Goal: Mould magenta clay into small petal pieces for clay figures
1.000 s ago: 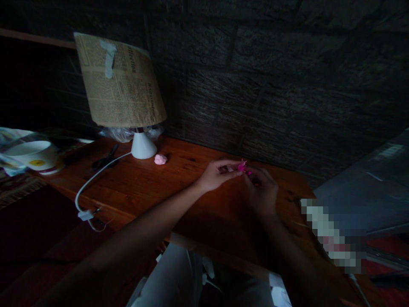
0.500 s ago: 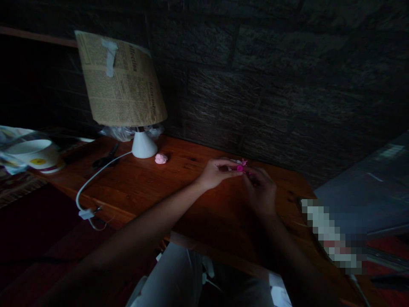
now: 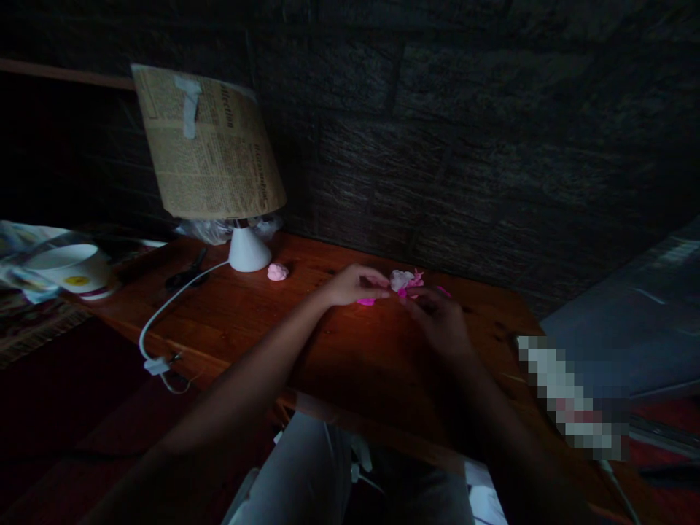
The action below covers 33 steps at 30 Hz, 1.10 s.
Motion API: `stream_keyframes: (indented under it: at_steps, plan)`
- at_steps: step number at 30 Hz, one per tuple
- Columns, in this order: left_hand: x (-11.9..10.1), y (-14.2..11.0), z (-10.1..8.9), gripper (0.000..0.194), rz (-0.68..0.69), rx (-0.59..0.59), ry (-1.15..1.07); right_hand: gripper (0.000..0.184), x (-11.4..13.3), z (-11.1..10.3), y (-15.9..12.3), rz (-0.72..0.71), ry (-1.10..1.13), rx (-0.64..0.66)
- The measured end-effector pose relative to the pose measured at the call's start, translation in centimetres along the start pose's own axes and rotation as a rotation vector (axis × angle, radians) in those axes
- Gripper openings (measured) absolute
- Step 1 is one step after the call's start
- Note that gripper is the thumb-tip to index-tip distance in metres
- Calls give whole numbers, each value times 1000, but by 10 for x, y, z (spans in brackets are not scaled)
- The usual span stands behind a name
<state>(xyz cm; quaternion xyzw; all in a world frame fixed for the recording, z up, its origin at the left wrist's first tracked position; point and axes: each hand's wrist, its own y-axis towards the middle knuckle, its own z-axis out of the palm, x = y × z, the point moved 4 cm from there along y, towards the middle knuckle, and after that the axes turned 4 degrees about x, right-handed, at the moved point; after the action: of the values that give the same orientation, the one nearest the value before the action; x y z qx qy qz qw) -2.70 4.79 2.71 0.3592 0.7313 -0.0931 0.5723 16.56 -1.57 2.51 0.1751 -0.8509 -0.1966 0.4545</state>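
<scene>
My right hand (image 3: 442, 317) pinches a small magenta piece (image 3: 403, 292), which looks like modelling clay, between thumb and fingertip. To its left is my left hand (image 3: 353, 284), thumb and forefinger apart, with nothing visible between them. Below the left hand's fingers a flat magenta piece (image 3: 366, 300) shows in part. Just behind the fingertips lie a whitish crumpled lump (image 3: 400, 278) and a spiky pink piece (image 3: 418, 278). Another magenta bit (image 3: 443, 291) peeks out behind the right hand. Farther left, a pale pink lump (image 3: 278, 272) rests on the wooden table (image 3: 328, 364).
A lamp (image 3: 211, 146) with a newsprint shade stands at the back left, its white cord (image 3: 164, 310) hanging over the front edge. Dark scissors (image 3: 189, 275) and a white paper cup (image 3: 74, 270) are on the left. A stone wall (image 3: 437, 146) rises behind; a pixelated object (image 3: 569, 397) lies right.
My left hand has moved left, away from my right hand, and its fingers have parted. The whitish lump and the magenta pieces now show more between and beside the hands.
</scene>
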Motion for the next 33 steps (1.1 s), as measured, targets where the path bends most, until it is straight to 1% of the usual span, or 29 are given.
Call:
stream_keyframes:
  at_steps: [2,3,5,8,11,13,15,18,19,21,23,25,28,30,33]
  plan:
    - [6,-7,-19,34,-87,29,234,23,-4,5,1,11,-14,111]
    - [10,-10,-26,32,-123,64,335,20,-5,7,1,9,-30,168]
    - [15,-16,-33,31,-166,135,435,14,-4,13,0,-17,-71,293]
    - [23,-20,-31,31,-196,156,464,11,-2,18,-2,-14,-77,410]
    - [28,-17,-23,26,-177,124,354,13,-3,21,-4,-8,-62,458]
    - [28,-14,-17,26,-119,108,241,18,-4,19,-4,-16,-49,441]
    - [25,-11,-12,29,-69,93,133,22,-5,16,-2,-6,-33,386]
    - [17,-9,-6,35,-31,86,22,22,-7,12,0,103,11,271]
    - [14,-9,-5,37,-14,81,2,25,-8,11,1,145,58,244]
    - [8,-8,-2,40,23,59,-45,31,-8,12,2,208,198,231]
    - [4,-7,1,42,42,43,-88,32,-7,13,3,233,289,221]
    - [2,-7,3,43,47,25,-130,32,-7,12,3,257,365,176]
    - [0,-7,7,45,34,15,-191,33,-9,10,2,333,462,108]
    - [-1,-7,9,44,16,14,-228,35,-10,11,2,370,505,97]
    - [-1,-5,13,39,-4,-12,-253,35,-9,13,2,362,526,114]
